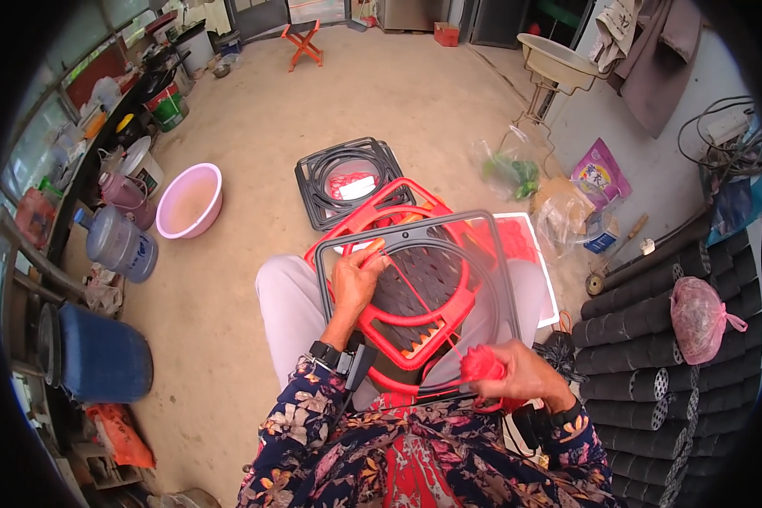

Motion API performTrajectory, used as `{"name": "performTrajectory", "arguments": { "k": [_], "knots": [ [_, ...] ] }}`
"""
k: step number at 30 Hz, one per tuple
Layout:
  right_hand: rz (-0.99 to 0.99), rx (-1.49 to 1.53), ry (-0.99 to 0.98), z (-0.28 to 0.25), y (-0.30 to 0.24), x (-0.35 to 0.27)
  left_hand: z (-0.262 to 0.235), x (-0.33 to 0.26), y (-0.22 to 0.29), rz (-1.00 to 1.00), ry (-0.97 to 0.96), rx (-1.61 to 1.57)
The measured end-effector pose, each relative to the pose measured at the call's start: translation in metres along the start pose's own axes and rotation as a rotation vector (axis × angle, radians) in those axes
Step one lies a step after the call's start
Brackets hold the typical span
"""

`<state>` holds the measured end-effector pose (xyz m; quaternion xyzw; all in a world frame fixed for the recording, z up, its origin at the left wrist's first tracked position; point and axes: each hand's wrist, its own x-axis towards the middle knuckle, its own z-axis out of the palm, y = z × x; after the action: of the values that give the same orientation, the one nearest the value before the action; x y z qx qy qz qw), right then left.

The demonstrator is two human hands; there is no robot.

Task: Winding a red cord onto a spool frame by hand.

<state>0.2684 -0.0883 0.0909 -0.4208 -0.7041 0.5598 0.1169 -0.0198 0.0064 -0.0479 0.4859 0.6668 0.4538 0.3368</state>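
Across my lap rests a dark square frame point(510, 292) with a round inner ring. Beneath it lies a red frame point(330, 230) of similar shape, and a dark slatted surface shows through the opening. My left hand point(356, 278) is closed at the upper left of the dark frame, with thumb and fingers pinching a red cord point(408, 288). That cord slants down to the right. Near the frame's lower right corner, my right hand point(521, 372) grips a bunched red cord bundle point(483, 364). What its fingertips touch is partly hidden.
More black frames point(313, 193) lie stacked on the floor ahead. A white-edged tray point(543, 254) with red material sits by my right knee. A pink basin point(168, 207) and blue barrel point(110, 354) stand left. Black perforated rolls point(626, 385) are piled right.
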Motion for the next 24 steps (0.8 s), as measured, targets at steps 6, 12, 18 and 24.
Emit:
{"name": "performTrajectory", "arguments": {
  "k": [6,12,18,24],
  "knots": [
    [0.08,-0.049,-0.204,0.023,0.001,-0.013,0.006,0.007,-0.008,0.064,-0.057,-0.246],
    [0.102,0.027,-0.2,0.034,0.005,-0.016,-0.016,0.003,0.018,-0.315,-0.31,-0.585],
    [0.136,-0.033,-0.233,0.031,0.008,-0.021,-0.022,0.003,0.033,-0.346,-0.305,-0.655],
    [0.132,-0.119,-0.206,0.024,0.022,-0.027,-0.016,0.009,0.034,-0.342,-0.27,-0.588]
  ]
}}
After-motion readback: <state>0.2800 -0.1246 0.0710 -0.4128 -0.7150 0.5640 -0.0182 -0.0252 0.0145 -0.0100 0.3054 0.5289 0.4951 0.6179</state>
